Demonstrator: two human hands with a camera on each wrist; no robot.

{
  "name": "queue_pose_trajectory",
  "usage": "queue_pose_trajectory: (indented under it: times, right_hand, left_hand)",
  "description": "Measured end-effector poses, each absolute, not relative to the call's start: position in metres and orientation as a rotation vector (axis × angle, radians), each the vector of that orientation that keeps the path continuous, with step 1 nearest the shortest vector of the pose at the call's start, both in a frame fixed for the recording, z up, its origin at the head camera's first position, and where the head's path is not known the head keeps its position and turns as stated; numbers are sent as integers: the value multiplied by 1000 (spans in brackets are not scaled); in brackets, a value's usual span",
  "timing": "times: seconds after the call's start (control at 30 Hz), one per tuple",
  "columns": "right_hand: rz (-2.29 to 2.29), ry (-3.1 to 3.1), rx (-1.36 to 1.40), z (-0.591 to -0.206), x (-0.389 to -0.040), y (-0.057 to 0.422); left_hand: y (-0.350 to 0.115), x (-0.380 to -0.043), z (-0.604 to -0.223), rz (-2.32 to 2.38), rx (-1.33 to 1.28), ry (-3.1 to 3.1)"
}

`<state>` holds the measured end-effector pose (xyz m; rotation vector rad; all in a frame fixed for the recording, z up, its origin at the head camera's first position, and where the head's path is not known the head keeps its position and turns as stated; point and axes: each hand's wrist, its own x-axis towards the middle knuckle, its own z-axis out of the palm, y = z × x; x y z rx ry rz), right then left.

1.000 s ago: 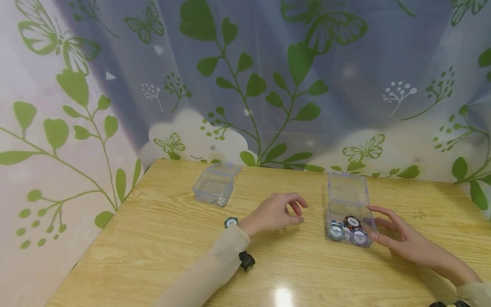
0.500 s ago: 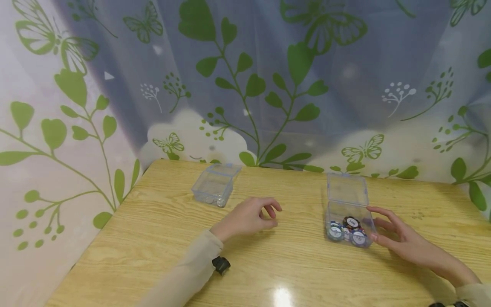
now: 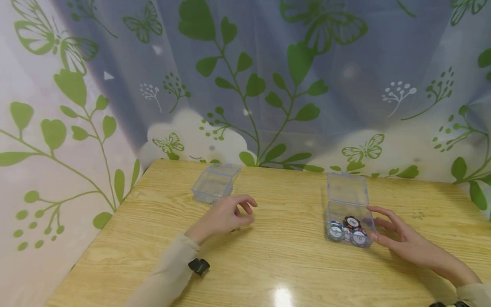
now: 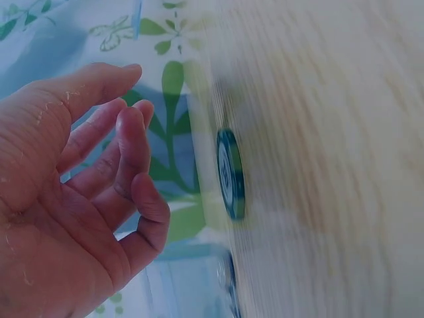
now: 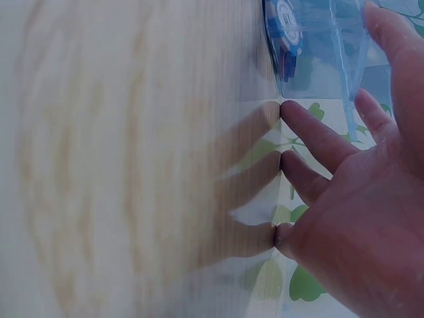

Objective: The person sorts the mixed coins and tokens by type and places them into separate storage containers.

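My left hand (image 3: pixel 226 213) hovers over the wooden table with its fingers loosely bent and nothing between them. Below those fingers, in the left wrist view, a green poker chip (image 4: pixel 230 173) lies on the table; the hand mostly hides it in the head view. My right hand (image 3: pixel 406 238) touches the right side of a clear plastic box (image 3: pixel 333 209) with thumb and forefinger, while other fingertips rest on the table in the right wrist view. Inside this box are several poker chips, among them a black one (image 3: pixel 352 222). Its lid (image 3: pixel 347 189) stands raised at the back.
A second clear box (image 3: pixel 212 183), lid back, stands behind my left hand with round silvery pieces (image 3: pixel 209 199) inside. A patterned curtain (image 3: pixel 268 85) hangs along the table's far edge. Wooden tabletop (image 3: pixel 284 251) stretches between the two boxes.
My left hand has moved left across the table, from near the chip box to over the green chip, which it now covers in the head view. The right hand stays at its box.
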<state>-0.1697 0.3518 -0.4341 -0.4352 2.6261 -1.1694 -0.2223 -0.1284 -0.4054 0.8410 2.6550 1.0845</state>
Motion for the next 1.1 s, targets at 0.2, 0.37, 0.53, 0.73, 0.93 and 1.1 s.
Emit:
queue_pose_trajectory:
  times: [0.2,0.37,0.53,0.73,0.93,1.1]
  right_hand:
    - [-1165,2636,-448,-434,-170,352]
    - [-1173,2638,-450,-434,-170,352]
    - [-1171,2635,-439,-434,-170,353]
    - [-1181,2644,-452,-435,-169,353]
    - [-1188,2638,-460,-436,-170,353]
    - [-1184,2642,-468,-437,-171,354]
  left_hand:
    - [-143,-220,-404,1075,777,2645]
    - [-156,-218,-403,1047,768,2639]
    - [-167,-217,-403,998,785,2642]
    - [-173,-215,-404,873,755,2670]
    - [-175,-214,-405,803,778,2684]
    - [-175,-213,-406,754,781,2699]
